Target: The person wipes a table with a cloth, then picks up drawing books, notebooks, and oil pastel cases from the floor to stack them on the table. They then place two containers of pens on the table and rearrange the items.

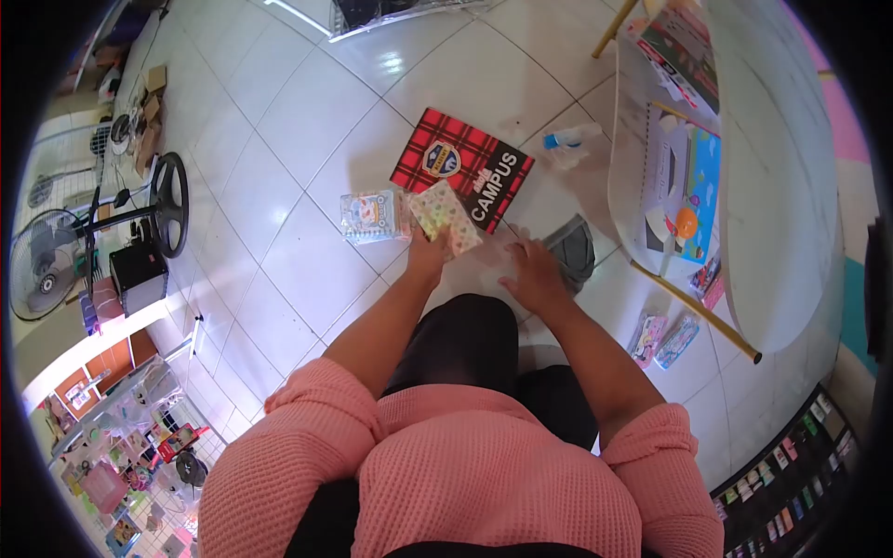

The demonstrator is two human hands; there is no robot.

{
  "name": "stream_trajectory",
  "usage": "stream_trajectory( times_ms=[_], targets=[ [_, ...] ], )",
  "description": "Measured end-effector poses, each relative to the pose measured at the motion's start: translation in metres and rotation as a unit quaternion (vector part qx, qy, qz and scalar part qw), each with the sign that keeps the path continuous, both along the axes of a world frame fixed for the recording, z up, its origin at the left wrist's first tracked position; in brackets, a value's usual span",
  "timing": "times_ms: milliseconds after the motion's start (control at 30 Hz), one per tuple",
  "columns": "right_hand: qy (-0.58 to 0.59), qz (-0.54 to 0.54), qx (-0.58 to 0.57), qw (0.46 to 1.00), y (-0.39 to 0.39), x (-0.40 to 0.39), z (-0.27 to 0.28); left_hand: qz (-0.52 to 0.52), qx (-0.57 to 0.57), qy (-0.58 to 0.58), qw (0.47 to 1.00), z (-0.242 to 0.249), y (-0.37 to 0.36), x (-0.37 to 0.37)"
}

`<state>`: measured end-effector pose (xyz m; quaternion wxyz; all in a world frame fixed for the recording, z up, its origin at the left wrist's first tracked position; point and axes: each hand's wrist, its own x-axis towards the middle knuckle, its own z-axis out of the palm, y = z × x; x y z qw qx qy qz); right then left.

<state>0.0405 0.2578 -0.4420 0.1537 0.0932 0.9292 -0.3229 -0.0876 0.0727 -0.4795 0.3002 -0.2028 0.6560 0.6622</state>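
My left hand (431, 254) is closed on the lower edge of a small notebook (445, 212) with a pale, colourful patterned cover. That notebook overlaps the corner of a red-and-black plaid notebook (460, 166) marked "CAMPUS", which lies on the floor. Just left of it is a stack of small spiral notebooks (370, 216) with a cartoon cover. My right hand (535, 272) is open, fingers spread, with nothing in it. Close beside its fingers lies a grey folded item (570, 251), whose kind I cannot make out.
Clear plastic with a blue part (569, 139) lies on the tiles (307, 139). To the right stands a marble-look table (781, 158) with gold legs, books on its lower shelf (625, 177). Two colourful packs (677, 341) lie below it. A fan (45, 274) stands at far left.
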Motion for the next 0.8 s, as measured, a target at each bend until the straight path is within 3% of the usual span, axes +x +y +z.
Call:
stream_trajectory(
  times_ms=[33,67,100,133,167,200,233,267,300,367,433,467,533,600,633,800],
  targets=[
    [0.001,0.005,0.0,1.0,-0.006,-0.005,-0.002,-0.023,0.059,-0.016,0.998,0.014,-0.005,0.001],
    [0.003,-0.123,-0.18,0.976,-0.018,-0.007,-0.003,-0.018,0.057,-0.018,0.998,0.017,-0.012,0.006],
    [0.001,-0.246,-0.35,0.904,-0.029,-0.008,-0.004,-0.054,0.109,-0.072,0.99,0.019,-0.019,0.013],
    [-0.006,-0.241,-0.351,0.905,-0.036,-0.012,-0.004,-0.089,0.162,-0.124,0.975,0.027,-0.023,0.017],
    [-0.044,-0.287,-0.482,0.827,-0.041,-0.016,-0.004,-0.081,0.162,-0.126,0.975,0.034,-0.026,0.019],
    [-0.081,-0.327,-0.599,0.726,-0.044,-0.021,-0.004,-0.161,0.145,-0.121,0.969,0.041,-0.029,0.02],
    [-0.088,-0.324,-0.598,0.728,-0.041,-0.026,0.002,-0.24,0.128,-0.115,0.955,0.049,-0.031,0.019],
    [-0.108,-0.282,-0.499,0.812,-0.033,-0.033,0.013,-0.272,0.031,-0.121,0.954,0.041,-0.041,0.011],
    [-0.123,-0.233,-0.39,0.882,-0.025,-0.042,0.018,-0.265,0.032,-0.122,0.956,0.031,-0.047,0.003],
    [-0.09,-0.254,-0.399,0.877,-0.015,-0.056,0.008,-0.003,-0.174,-0.185,0.967,0.026,-0.049,-0.021],
    [-0.057,-0.278,-0.406,0.868,-0.005,-0.071,-0.008,0.214,-0.14,-0.267,0.929,0.01,-0.055,-0.049],
    [-0.006,-0.269,-0.376,0.887,0.0,-0.08,-0.02,0.215,-0.141,-0.269,0.928,0.002,-0.061,-0.062],
    [0.044,-0.256,-0.343,0.903,0.014,-0.098,-0.037,0.264,0.022,-0.25,0.931,-0.011,-0.067,-0.083],
    [-0.009,-0.182,-0.223,0.958,0.023,-0.109,-0.046,0.268,0.016,-0.232,0.935,-0.006,-0.055,-0.091],
    [-0.012,-0.18,-0.223,0.958,0.022,-0.11,-0.041,0.268,0.009,-0.211,0.94,-0.003,-0.051,-0.091],
    [0.081,-0.091,0.036,0.992,0.012,-0.109,-0.017,0.27,0.073,-0.146,0.949,-0.024,-0.074,-0.072]
  ],
)
